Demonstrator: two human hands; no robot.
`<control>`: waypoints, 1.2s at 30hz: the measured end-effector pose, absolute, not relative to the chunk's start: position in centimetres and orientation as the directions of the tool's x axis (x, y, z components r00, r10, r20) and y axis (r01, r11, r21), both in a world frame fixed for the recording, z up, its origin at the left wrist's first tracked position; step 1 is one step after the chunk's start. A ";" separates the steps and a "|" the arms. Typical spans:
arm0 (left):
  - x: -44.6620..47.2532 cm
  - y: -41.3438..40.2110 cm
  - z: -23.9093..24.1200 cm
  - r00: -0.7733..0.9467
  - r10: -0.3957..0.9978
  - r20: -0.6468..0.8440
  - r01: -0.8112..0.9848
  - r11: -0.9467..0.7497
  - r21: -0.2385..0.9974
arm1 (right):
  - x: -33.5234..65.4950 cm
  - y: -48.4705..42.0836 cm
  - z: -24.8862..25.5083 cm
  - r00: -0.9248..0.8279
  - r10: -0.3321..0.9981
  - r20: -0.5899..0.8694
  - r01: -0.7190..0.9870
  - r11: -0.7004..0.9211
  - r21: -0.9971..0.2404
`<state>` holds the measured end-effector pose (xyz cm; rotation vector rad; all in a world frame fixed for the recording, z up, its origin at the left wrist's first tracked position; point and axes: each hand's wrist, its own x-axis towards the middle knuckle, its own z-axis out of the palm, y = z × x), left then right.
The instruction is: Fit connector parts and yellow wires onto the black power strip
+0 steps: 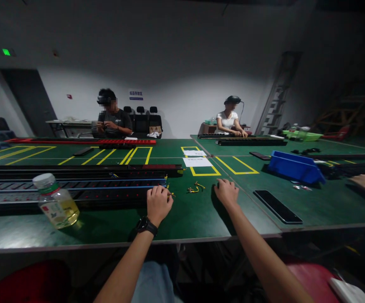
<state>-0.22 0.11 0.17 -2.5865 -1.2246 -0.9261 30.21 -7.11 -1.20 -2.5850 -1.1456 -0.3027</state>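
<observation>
The left hand (160,204) seems busy at the rail's (113,193) right end; its grip cannot be told. The right hand (227,192) rests loosely, seemingly unladen, right of the wires (196,191). Such small pieces call for fingertip care.

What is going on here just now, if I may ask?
The person's left hand is at the end of a long strip, apparently with something small at its fingertips. The right hand is palm down beside loose yellow wires on the green table. Across it, one co-worker's hands are raised together; another's are at a dark rail.
</observation>
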 end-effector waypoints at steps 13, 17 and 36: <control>-0.2 0.1 -0.2 0.466 0.688 0.556 0.756 -0.636 0.153 | 31.8 -7.2 -2.5 0.622 0.677 0.392 0.772 -0.615 -0.163; -0.2 0.1 -0.1 0.465 0.686 0.560 0.751 -0.641 0.161 | 31.8 -7.3 -2.3 0.626 0.674 0.391 0.769 -0.618 -0.165; -0.1 0.0 0.0 0.467 0.688 0.556 0.755 -0.637 0.154 | 31.4 -7.6 -1.2 0.661 0.626 0.414 0.744 -0.620 -0.250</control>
